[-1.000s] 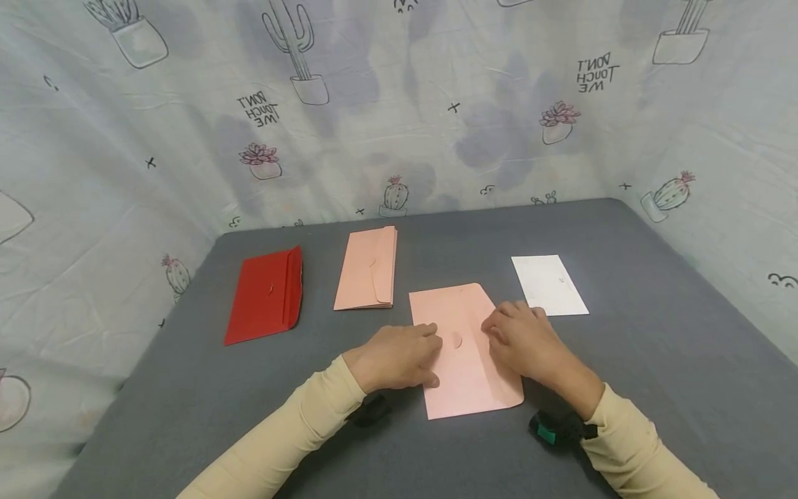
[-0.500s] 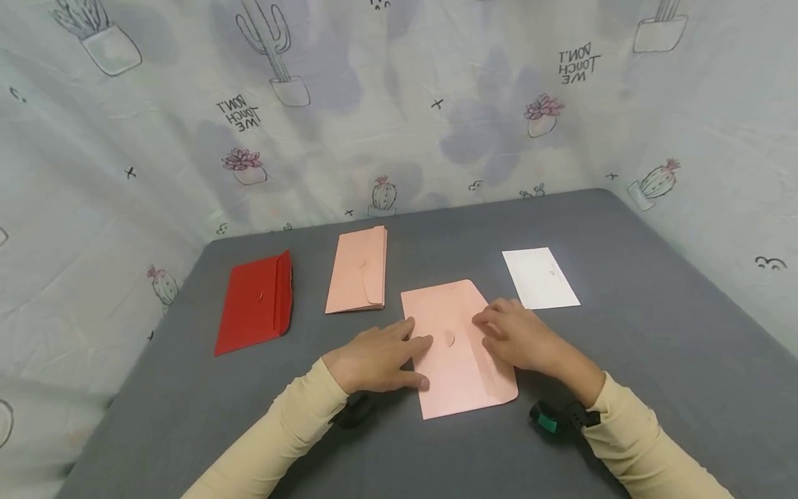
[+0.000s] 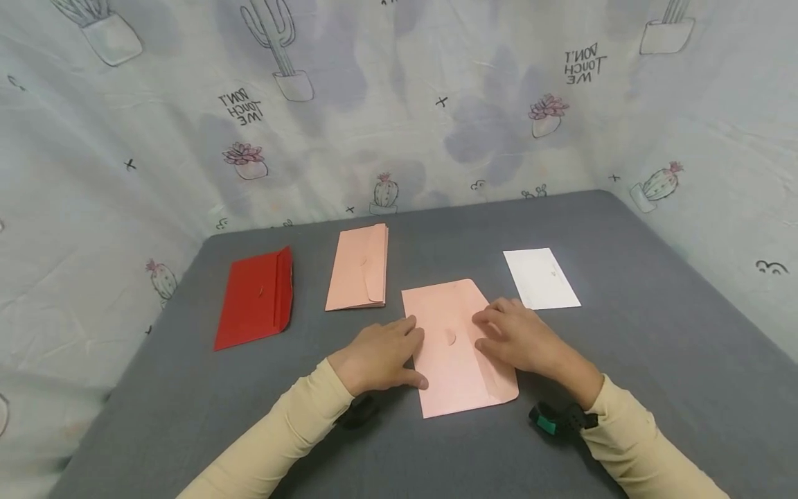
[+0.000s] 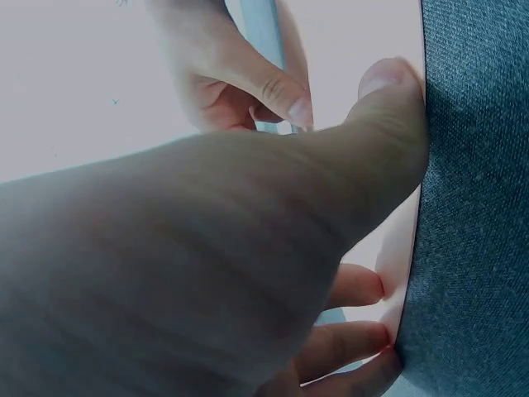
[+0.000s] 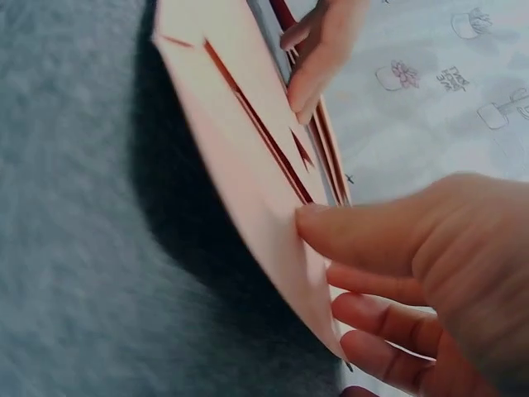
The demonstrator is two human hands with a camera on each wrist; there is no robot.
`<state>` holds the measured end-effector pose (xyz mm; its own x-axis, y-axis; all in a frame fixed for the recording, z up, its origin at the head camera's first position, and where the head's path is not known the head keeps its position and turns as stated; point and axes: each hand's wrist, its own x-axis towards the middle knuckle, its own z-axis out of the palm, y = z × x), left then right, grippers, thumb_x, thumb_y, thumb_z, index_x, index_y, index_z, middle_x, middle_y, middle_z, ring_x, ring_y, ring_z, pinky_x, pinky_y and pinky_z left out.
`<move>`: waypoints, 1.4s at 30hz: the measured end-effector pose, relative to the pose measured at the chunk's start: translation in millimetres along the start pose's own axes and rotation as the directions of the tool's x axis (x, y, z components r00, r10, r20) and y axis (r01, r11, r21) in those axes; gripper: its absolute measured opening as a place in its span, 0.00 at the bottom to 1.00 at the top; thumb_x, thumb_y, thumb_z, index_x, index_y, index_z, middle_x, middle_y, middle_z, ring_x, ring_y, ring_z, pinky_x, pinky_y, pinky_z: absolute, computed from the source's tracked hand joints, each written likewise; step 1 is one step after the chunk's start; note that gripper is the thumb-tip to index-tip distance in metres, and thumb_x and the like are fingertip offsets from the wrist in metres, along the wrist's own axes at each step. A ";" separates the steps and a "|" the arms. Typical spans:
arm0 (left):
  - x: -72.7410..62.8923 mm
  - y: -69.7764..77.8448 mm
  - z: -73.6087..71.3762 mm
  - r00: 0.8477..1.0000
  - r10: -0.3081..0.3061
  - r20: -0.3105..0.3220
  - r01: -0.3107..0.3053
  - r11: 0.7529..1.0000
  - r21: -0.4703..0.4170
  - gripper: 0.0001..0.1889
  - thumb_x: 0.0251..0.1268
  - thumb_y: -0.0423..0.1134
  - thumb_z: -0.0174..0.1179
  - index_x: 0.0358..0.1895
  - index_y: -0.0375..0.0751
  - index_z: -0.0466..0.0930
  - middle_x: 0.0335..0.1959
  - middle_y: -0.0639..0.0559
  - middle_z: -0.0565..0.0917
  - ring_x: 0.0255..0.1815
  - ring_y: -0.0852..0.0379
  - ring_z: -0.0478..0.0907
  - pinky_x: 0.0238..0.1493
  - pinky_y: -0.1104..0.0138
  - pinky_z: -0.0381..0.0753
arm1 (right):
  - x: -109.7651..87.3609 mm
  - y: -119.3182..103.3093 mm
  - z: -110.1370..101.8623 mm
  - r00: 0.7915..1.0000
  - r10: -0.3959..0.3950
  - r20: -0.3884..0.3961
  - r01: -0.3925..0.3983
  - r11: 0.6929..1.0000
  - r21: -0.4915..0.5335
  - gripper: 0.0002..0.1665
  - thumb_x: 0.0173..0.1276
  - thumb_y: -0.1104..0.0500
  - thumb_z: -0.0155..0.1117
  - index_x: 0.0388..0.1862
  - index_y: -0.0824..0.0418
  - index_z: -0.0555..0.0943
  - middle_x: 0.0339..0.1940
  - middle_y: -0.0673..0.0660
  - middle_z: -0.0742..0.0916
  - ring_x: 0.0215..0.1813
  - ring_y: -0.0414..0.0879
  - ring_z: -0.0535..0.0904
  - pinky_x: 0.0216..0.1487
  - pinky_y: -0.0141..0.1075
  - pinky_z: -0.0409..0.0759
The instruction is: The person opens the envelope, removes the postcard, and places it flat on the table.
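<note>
A pink envelope (image 3: 455, 381) lies on the table between both hands, with a small curved cut in its middle and a rounded-corner flap along its right side. My left hand (image 3: 383, 357) rests on its left edge, fingers spread and thumb on the paper. Opposite it, my right hand (image 3: 524, 339) touches the right side, bent fingers and thumb on the paper. Seen from the right wrist, that thumb presses beside a dark slit that runs along the envelope (image 5: 240, 157). In the left wrist view the left thumb (image 4: 384, 107) lies along the envelope's edge.
A red envelope (image 3: 249, 301) lies at the far left. Beside it is a small stack of pink envelopes (image 3: 355, 270). A white card (image 3: 539, 277) lies behind my right hand. Patterned cloth (image 3: 399, 104) hangs behind the grey table (image 3: 455, 457).
The left fingers have spread out and shifted slightly on the envelope's left edge. The right hand stays at the right side with little movement. The head view has shifted a little.
</note>
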<state>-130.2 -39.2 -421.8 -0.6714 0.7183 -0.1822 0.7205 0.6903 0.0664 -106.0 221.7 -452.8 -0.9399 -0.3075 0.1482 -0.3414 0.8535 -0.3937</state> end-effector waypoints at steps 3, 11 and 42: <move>1.4 -0.4 -0.7 1.000 -0.011 0.006 0.011 1.000 -0.006 0.34 0.57 0.63 0.70 0.56 0.40 0.78 0.67 0.40 0.77 0.61 0.48 0.80 0.53 0.54 0.83 | 1.8 -1.4 0.5 1.000 0.004 -0.022 -0.004 1.000 -0.014 0.17 0.64 0.56 0.71 0.50 0.60 0.86 0.47 0.59 0.84 0.48 0.54 0.77 0.48 0.48 0.76; 3.3 1.4 0.5 0.999 -0.030 0.023 0.031 0.999 -0.021 0.34 0.56 0.62 0.71 0.57 0.40 0.78 0.67 0.40 0.77 0.62 0.46 0.79 0.57 0.52 0.82 | 1.3 -0.9 2.6 0.999 -0.023 -0.031 0.021 0.998 -0.052 0.20 0.61 0.54 0.75 0.51 0.59 0.86 0.44 0.56 0.83 0.46 0.52 0.76 0.45 0.45 0.74; 3.8 0.6 -0.1 0.999 -0.035 0.038 0.036 0.999 -0.029 0.36 0.56 0.63 0.70 0.59 0.40 0.77 0.70 0.39 0.75 0.62 0.45 0.80 0.56 0.52 0.83 | 5.1 -0.6 9.4 0.999 0.043 -0.005 -0.042 0.993 0.106 0.21 0.64 0.55 0.72 0.54 0.63 0.86 0.42 0.57 0.82 0.44 0.48 0.73 0.42 0.38 0.73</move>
<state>-132.4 -36.0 -422.4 -0.6888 0.6902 -0.2217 0.6908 0.7177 0.0881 -110.6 215.7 -460.4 -0.9537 -0.2686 0.1356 -0.3001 0.8163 -0.4936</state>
